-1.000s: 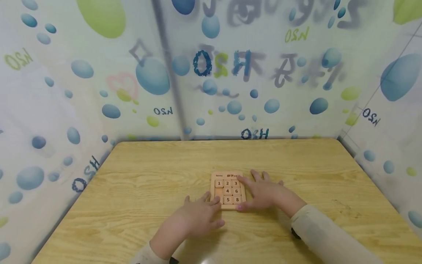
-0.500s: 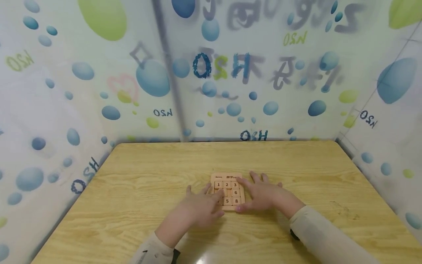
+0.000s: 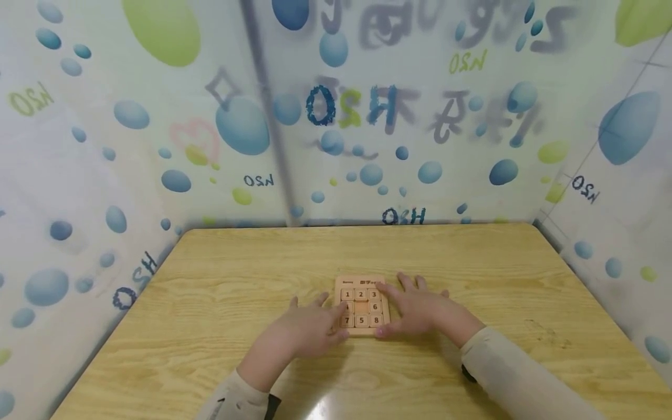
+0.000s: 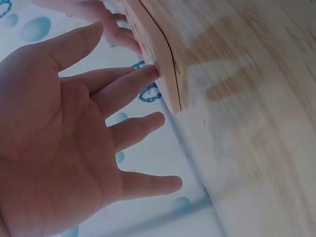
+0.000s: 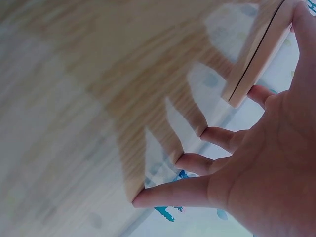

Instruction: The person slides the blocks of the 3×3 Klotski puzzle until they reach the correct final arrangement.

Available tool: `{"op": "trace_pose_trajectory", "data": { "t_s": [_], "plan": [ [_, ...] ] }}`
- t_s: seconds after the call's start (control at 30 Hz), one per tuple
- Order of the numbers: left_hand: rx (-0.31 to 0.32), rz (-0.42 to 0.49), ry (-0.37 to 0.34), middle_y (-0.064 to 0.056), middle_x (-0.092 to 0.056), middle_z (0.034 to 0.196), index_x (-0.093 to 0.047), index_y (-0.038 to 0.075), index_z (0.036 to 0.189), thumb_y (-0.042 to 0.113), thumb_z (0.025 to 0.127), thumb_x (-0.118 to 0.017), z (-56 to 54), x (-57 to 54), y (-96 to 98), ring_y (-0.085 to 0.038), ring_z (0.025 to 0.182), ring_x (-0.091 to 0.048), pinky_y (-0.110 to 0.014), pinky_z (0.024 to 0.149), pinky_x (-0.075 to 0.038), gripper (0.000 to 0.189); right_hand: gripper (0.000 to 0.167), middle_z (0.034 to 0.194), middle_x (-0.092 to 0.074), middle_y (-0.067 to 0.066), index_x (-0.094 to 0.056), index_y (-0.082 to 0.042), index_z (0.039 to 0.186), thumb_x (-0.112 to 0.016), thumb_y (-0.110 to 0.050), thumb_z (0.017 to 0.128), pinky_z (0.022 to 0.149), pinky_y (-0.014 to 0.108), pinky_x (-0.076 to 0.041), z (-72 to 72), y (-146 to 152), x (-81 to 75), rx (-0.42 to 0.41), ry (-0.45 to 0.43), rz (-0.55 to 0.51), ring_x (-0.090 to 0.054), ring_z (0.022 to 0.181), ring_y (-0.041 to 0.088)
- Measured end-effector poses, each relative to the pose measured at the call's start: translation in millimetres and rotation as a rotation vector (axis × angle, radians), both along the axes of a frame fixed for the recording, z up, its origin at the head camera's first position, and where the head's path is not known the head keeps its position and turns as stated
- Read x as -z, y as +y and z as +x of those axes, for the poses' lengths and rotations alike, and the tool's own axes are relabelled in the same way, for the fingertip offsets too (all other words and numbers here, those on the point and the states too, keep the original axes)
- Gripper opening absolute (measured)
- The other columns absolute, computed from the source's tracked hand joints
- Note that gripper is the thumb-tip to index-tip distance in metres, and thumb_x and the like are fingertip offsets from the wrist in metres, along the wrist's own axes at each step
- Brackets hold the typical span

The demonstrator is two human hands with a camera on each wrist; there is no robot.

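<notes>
A wooden number slide puzzle (image 3: 361,319) lies on the table with its numbered tiles facing up. Its top row reads 1, 2, 3, and its bottom row 7, 5, 8. The 6 tile (image 3: 375,307) sits at the middle right, beside a bare centre slot (image 3: 361,307). My left hand (image 3: 307,331) touches the middle-left tile with a fingertip that mostly covers its number; its fingers are spread in the left wrist view. My right hand (image 3: 420,310) rests thumb and index finger on the puzzle's right border. Its other fingers (image 5: 173,191) stretch out over the tabletop, fairly straight.
The wood-grain table (image 3: 236,274) extends around the puzzle on every side. Behind it stands a pale wall (image 3: 294,186) printed with blue and green drops, with similar walls at left and right.
The middle-row tile beside the 6 has slid left from the centre, leaving the centre slot bare. My left hand moved up onto the middle row, then left. My right hand stays put.
</notes>
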State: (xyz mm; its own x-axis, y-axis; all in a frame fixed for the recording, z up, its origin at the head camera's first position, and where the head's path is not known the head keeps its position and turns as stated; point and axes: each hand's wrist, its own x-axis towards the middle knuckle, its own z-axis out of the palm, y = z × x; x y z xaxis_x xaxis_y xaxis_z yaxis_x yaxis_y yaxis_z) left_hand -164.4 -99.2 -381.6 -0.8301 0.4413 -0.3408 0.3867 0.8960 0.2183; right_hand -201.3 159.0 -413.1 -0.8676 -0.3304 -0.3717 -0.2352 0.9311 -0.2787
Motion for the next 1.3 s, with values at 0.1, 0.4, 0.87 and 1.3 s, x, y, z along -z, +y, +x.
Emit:
{"op": "trace_pose_trajectory", "data": {
  "t_s": [0.1,0.4,0.87,1.3],
  "plan": [
    [-0.006,0.01,-0.012,-0.005,-0.053,0.164,-0.046,0.02,0.163,0.058,0.107,-0.053,0.0,0.0,0.4,-0.033,0.164,-0.029,-0.08,0.124,-0.02,0.068,0.109,0.179,-0.013,0.023,-0.026,-0.038,0.17,-0.069,-0.085,0.081,0.098,0.101,-0.014,0.2,-0.1,0.4,0.001,-0.003,0.0,-0.014,0.158,0.065],
    [-0.02,0.044,-0.022,-0.006,-0.055,0.162,-0.048,0.019,0.161,0.056,0.108,-0.054,-1.2,3.8,1.9,-0.035,0.161,-0.036,-0.08,0.123,-0.024,0.065,0.11,0.179,-0.013,0.023,-0.025,-0.038,0.17,-0.068,-0.086,0.08,0.098,0.101,-0.013,0.0,-0.2,0.8,0.004,-0.006,0.001,-0.013,0.158,0.065],
    [-0.053,0.082,-0.031,-0.007,-0.058,0.159,-0.051,0.018,0.159,0.052,0.108,-0.055,0.2,2.9,3.0,-0.036,0.159,-0.041,-0.081,0.122,-0.025,0.062,0.109,0.179,-0.011,0.022,-0.025,-0.04,0.17,-0.067,-0.087,0.081,0.1,0.101,-0.012,0.4,-1.5,2.6,0.003,-0.009,-0.003,-0.011,0.159,0.064],
    [-0.048,0.056,-0.012,-0.008,-0.056,0.161,-0.05,0.016,0.16,0.054,0.107,-0.056,1.7,3.7,4.5,-0.035,0.16,-0.039,-0.08,0.122,-0.027,0.065,0.109,0.179,-0.011,0.022,-0.023,-0.04,0.17,-0.065,-0.088,0.082,0.099,0.101,-0.012,0.2,-0.4,3.9,-0.006,-0.006,0.001,-0.012,0.159,0.064]
  ]
}}
